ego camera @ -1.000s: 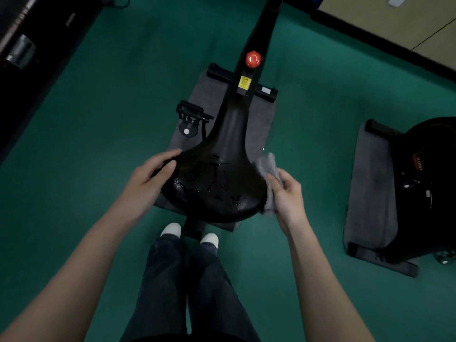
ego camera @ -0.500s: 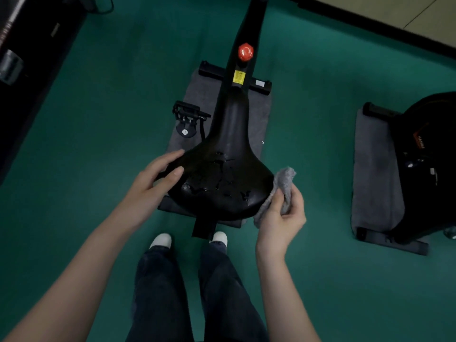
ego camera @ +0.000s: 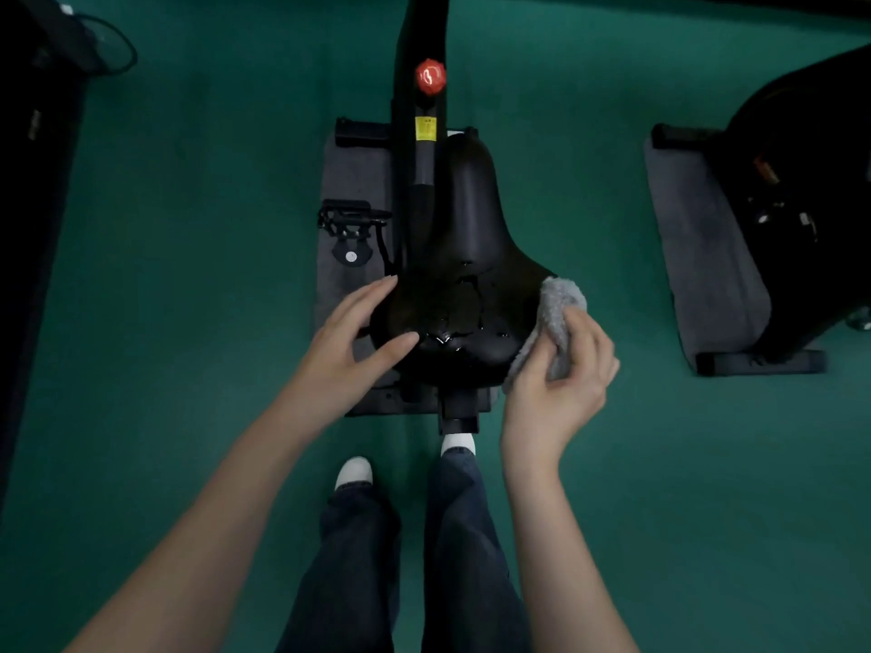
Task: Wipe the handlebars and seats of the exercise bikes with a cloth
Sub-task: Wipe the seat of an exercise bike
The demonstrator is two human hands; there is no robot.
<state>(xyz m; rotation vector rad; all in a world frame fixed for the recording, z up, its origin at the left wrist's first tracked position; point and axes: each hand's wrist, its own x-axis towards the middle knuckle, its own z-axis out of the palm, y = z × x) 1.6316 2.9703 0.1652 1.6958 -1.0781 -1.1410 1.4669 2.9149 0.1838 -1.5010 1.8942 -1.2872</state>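
A black exercise-bike seat (ego camera: 464, 275) fills the centre of the head view, its wide rear end nearest me and wet patches glinting on it. My left hand (ego camera: 351, 344) rests on the seat's left rear edge with straight fingers. My right hand (ego camera: 563, 374) grips a grey fluffy cloth (ego camera: 554, 318) pressed against the seat's right rear edge. The bike frame with a red knob (ego camera: 430, 76) and a yellow label runs away from me. The handlebars are out of view.
The bike stands on a grey mat (ego camera: 351, 181) on green floor, with a black pedal (ego camera: 351, 219) to the left. A second black bike (ego camera: 810, 200) on its own mat (ego camera: 702, 256) stands to the right. Dark equipment (ego camera: 33, 181) lines the left edge. My feet are below the seat.
My right hand has lifted the cloth from the seat's lower right side up onto its right rear edge. My left hand stays on the left edge. The camera has shifted forward.
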